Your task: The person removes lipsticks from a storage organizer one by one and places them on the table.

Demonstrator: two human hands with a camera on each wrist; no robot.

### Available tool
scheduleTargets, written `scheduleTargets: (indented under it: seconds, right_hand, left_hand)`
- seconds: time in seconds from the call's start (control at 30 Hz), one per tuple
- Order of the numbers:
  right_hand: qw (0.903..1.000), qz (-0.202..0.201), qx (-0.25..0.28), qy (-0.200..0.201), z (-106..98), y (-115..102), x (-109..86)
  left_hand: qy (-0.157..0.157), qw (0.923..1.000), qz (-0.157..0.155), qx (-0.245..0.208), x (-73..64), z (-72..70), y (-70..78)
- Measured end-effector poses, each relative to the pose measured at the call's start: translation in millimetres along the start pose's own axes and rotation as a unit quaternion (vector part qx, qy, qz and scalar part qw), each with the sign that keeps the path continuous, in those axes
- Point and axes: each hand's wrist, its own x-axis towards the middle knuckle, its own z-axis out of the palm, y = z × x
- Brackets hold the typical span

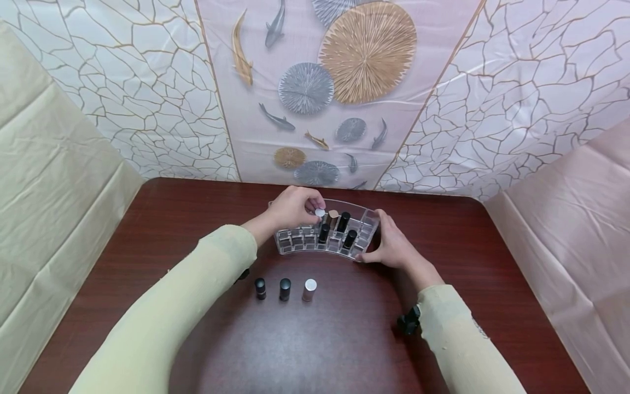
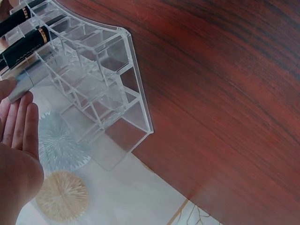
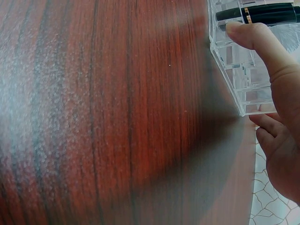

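Note:
A clear, curved, tiered lipstick organizer stands near the back of the table. My left hand is over its back row and pinches a silver lipstick tube between thumb and fingers. In the left wrist view the tube's far end is in or at a compartment; how deep cannot be told. Beside it stand a rose-gold-topped lipstick and a black lipstick. Two more black lipsticks are in front. My right hand grips the organizer's right end, thumb at the front edge, fingers round the side.
On the table, in front of the organizer, stand a small black lipstick, another black tube and a silver-topped pinkish tube, in a row. The dark red wooden table meets patterned cloth behind.

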Motion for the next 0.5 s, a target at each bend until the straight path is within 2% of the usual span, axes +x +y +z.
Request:
scheduleTargets:
  seconds: [0.5]
  right_hand:
    - [0.9999, -0.006, 0.007, 0.004, 1, -1, -0.8]
  left_hand:
    - [0.021, 0.9995, 0.015, -0.016, -3.0, -19.3, 11.4]
